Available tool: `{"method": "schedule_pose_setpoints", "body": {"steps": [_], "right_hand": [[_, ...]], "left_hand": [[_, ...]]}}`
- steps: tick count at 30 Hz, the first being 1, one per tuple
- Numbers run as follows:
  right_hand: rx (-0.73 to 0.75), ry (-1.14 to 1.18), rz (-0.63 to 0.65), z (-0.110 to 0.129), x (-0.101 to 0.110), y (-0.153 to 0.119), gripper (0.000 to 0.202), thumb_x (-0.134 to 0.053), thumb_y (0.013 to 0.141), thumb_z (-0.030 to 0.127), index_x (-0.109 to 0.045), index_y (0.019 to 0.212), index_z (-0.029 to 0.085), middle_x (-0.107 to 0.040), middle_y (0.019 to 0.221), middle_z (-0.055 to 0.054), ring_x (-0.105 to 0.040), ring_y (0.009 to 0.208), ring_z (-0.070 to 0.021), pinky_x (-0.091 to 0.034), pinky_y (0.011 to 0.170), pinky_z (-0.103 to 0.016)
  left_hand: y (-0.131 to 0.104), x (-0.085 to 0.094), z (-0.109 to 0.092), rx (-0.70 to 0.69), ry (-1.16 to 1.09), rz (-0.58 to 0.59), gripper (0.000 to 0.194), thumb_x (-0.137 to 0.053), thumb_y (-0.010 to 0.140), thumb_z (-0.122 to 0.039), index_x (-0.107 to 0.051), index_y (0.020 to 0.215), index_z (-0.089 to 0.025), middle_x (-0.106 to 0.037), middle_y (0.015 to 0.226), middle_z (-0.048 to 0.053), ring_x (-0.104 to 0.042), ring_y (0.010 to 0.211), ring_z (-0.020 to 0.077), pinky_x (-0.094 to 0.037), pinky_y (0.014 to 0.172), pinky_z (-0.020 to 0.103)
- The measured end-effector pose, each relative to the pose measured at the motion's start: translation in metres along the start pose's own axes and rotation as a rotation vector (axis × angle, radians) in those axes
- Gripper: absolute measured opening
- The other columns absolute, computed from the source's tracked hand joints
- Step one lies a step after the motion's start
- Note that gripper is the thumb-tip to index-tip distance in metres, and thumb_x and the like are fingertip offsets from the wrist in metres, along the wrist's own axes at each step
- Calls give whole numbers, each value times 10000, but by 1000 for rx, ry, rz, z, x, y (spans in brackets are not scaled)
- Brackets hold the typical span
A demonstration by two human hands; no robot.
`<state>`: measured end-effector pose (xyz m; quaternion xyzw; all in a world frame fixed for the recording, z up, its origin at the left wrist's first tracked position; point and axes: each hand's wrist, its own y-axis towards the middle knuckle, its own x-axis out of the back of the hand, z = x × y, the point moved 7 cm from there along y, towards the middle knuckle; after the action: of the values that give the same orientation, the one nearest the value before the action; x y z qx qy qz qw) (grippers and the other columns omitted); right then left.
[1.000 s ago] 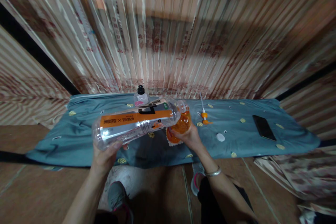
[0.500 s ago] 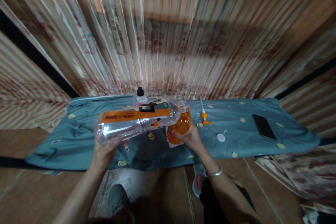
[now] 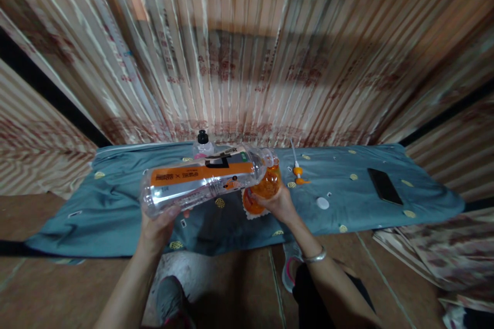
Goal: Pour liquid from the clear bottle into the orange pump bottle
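Observation:
My left hand (image 3: 160,226) is closed round the base end of a large clear plastic bottle (image 3: 200,180) with an orange and silver label. The bottle lies nearly level, its mouth at the neck of an orange see-through bottle (image 3: 267,184). My right hand (image 3: 280,203) grips that orange bottle, which stands tilted. Whether liquid passes between them I cannot make out. Just beyond the clear bottle is a small bottle with a black cap (image 3: 203,139). An orange pump head with a white tube (image 3: 297,172) and a white round lid (image 3: 322,203) lie right of my right hand.
A green cloth with a pineapple print (image 3: 239,239) covers the low table. A black phone (image 3: 385,186) lies on its right part. Behind hangs a striped curtain (image 3: 247,72), with dark poles at both sides. My shoes are on the floor below.
The view has shifted slightly. The clear bottle stays tipped to the orange bottle, and both hands keep their grip.

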<state>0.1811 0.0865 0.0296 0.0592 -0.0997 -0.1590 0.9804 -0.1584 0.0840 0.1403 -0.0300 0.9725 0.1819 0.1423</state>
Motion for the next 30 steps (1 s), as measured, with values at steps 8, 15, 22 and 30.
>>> {"method": "schedule_pose_setpoints", "body": {"steps": [8,15,22,30], "right_hand": [[24,-5,29,5,1,-3,859,-1140,634,400,-756,1394,281,-948,1262,-97,-917,1226,-401,-753,1130,-558],[50,31,61,12,-1,-4,862,-1142,650,370,-760,1417,274,-948,1210,-83,-926,1169,-386,-766,1096,-532],[53,35,60,17,-3,-6,864,-1132,648,406,-756,1416,278,-953,1175,-66,-933,1144,-374,-780,1058,-510],[17,19,33,16,-2,-6,896,-1137,629,367,-744,1431,294,-956,1155,-57,-935,1165,-378,-782,1051,-496]], "left_hand": [[-3,5,-6,-42,-31,50,616,-1082,722,-540,-783,1166,-236,-744,747,-6,-648,500,191,-523,427,279],[-7,9,-8,-102,-68,23,683,-1074,751,-500,-780,1310,-242,-797,837,2,-662,518,175,-505,423,244],[-7,12,-9,-137,-72,38,656,-1073,780,-517,-808,1296,-209,-808,832,6,-683,489,179,-560,424,263],[-8,33,4,-22,-73,93,726,-1093,734,-471,-796,1354,-238,-837,922,53,-744,535,266,-646,486,392]]}}
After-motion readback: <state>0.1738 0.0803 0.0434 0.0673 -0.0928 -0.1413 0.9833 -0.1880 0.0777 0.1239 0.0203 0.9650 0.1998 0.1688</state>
